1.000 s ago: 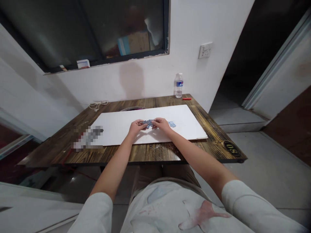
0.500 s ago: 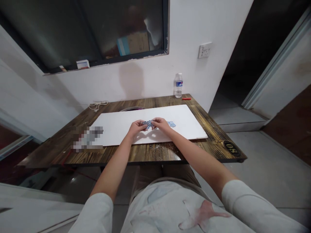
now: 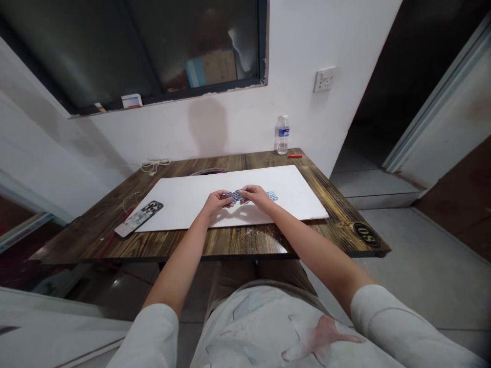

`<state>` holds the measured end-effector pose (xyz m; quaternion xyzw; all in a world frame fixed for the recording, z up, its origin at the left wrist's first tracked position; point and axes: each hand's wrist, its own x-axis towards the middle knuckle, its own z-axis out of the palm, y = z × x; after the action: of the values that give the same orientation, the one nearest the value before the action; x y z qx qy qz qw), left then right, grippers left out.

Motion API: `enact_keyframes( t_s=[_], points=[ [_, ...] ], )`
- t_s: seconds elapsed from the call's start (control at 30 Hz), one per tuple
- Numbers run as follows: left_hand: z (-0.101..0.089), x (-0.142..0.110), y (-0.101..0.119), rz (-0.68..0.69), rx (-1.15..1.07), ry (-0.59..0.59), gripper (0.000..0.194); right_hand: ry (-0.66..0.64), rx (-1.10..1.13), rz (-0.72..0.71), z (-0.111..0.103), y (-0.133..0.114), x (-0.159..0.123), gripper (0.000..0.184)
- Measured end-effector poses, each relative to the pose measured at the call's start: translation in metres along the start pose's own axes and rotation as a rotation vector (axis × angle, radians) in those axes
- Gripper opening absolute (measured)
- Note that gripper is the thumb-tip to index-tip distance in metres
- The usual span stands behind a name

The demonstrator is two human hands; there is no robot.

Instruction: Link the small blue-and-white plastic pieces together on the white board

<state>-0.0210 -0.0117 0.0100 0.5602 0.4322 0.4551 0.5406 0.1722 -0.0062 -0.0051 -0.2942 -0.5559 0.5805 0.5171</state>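
Left hand and right hand stay close together over the white board, fingers clenched on small blue-printed pieces, barely shifting.

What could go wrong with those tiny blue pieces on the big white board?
The small blue-and-white pieces are tiny and pinched between the left hand and right hand, so one might slip and drop. The right hand is also close to the other pieces lying on the white board, and might bump them out of place.
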Motion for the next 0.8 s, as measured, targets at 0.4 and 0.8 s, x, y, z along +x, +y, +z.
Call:
enact_keyframes(
  t_s=[0.4, 0.8],
  points=[
    [-0.003, 0.0027, -0.0042, 0.02, 0.026, -0.019, 0.051, -0.009, -0.038, 0.02, -0.0019, -0.0008, 0.0002, 0.044],
    [-0.0028, 0.0004, -0.0007, 0.005, 0.018, -0.024, 0.052, -0.025, -0.11, -0.022, -0.0017, -0.0005, 0.0006, 0.041]
  ],
)
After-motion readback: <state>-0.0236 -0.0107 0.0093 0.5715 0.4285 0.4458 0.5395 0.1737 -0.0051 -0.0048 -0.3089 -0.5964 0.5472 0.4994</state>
